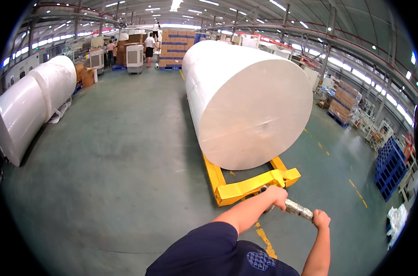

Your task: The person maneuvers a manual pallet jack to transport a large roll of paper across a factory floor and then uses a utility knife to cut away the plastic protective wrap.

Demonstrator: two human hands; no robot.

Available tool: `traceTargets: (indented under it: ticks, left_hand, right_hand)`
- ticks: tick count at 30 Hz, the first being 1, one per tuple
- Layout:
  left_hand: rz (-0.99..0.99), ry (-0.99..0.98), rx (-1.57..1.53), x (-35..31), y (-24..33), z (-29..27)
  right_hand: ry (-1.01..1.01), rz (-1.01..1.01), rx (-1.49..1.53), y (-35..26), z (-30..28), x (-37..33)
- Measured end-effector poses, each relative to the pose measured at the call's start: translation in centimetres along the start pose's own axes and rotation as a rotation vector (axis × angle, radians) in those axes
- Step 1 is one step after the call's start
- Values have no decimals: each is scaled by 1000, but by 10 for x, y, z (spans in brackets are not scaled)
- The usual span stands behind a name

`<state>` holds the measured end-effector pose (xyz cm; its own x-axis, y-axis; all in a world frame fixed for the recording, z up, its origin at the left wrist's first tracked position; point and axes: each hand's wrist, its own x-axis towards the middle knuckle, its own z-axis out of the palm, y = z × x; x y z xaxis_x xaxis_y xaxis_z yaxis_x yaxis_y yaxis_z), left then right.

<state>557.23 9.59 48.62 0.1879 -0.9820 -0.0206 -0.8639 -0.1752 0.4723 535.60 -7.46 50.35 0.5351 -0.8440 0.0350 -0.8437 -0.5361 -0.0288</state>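
Note:
A huge white paper roll, wrapped in clear film, lies on a low yellow roll cart in front of me. Its flat round end faces me. At the cart's near side is a handle bar covered in worn silvery wrapping. My left hand is closed around the bar's left part, close to the yellow frame. Farther right and nearer to me, my right hand grips the other end. How the bar joins the cart is partly hidden behind my left hand and forearm.
More white rolls lie on the floor at left. Stacked cartons stand beyond, near a person in a white top. To the right are a wrapped carton stack, blue pallets and crumpled white film. Yellow dashes mark the green floor.

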Motion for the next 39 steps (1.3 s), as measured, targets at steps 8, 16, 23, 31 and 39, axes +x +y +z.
traceTargets:
  ticks: [8, 16, 23, 31, 39]
  left_hand:
    - [68, -31, 4, -20, -71, -27]
    - [122, -30, 9, -53, -81, -53]
    - [153, -35, 41, -83, -97, -85]
    - [209, -94, 34, -119, -124, -119]
    - [356, -144, 16, -118, -187, -152]
  right_hand:
    - [-39, 90, -43, -80, 1, -26]
    - [19, 133, -67, -113, -17, -63]
    - [25, 185, -69, -160, -40, -89]
    - [99, 256, -90, -196, -43, -112]
    - [43, 381, -98, -291, -49, -139]
